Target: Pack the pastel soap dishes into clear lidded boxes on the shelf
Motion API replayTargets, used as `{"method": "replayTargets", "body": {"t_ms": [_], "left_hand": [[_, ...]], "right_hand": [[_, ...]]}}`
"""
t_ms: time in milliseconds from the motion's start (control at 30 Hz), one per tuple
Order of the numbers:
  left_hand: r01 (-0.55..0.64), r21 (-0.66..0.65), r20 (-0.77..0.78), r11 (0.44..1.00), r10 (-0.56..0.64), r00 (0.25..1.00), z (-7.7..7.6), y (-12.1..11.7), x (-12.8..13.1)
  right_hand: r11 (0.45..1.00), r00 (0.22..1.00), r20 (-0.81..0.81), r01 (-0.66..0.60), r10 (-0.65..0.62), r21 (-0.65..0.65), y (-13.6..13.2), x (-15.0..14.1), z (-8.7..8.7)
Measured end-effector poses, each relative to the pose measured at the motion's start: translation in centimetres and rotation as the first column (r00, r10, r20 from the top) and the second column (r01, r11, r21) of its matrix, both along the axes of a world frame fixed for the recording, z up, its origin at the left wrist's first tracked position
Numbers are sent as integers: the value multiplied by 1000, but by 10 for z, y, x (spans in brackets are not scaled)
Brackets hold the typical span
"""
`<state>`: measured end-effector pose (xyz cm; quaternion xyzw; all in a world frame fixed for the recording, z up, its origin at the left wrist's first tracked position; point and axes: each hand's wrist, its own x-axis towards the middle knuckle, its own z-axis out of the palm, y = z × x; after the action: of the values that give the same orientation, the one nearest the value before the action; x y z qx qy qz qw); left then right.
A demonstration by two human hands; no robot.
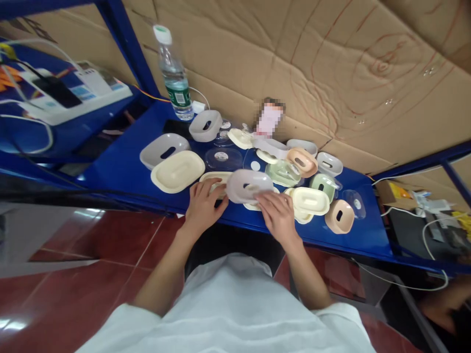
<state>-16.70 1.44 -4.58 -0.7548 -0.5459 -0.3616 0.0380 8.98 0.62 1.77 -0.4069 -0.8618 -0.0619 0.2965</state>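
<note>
Pale grey plastic makes up the dish (238,190) near the middle of the frame, in the head view. It has a slot in its bottom and sits just above and between the two hands. Its long side runs from left to right across the frame, so one end points to each hand. The right hand (278,214) is the nearer one, as it is on the dish's lower right edge. Its fingers are close together and hold the rim, but I cannot see well where the thumb is. The left hand (201,208) is by the dish's left end. Its fingers are bent and loose, with a gap between them and the thumb. I cannot tell if its tips touch the dish. Part of a cream lid (225,175) shows behind the left hand. A bigger cream lid (177,171) lies on the blue table (121,169), to the left. To the right of the right hand there is another cream lid (311,201), and a peach box (346,220) is past that.
</note>
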Motion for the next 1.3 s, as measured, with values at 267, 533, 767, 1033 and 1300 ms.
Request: {"method": "replayTargets", "body": {"t_ms": [267, 533, 767, 1033, 1300], "left_hand": [[8, 22, 18, 1000, -8, 1000, 0, 0, 1], [232, -28, 63, 972, -230, 971, 12, -11, 17], [255, -141, -26, 956, -261, 965, 8, -9, 51], [244, -94, 8, 965, -244, 970, -2, -8, 51], [272, -22, 88, 962, -269, 959, 13, 1, 44]], "right_hand": [[994, 996, 2, 87, -87, -65, -22, 26, -33], [985, 990, -54, 124, -132, -121, -18, 25, -42], [951, 969, -76, 213, -235, -222, -18, 26, -44], [967, 975, -132, 150, -180, -207, -23, 26, -53], [972, 969, -168, 150, -181, -181, -27, 24, -54]]}}
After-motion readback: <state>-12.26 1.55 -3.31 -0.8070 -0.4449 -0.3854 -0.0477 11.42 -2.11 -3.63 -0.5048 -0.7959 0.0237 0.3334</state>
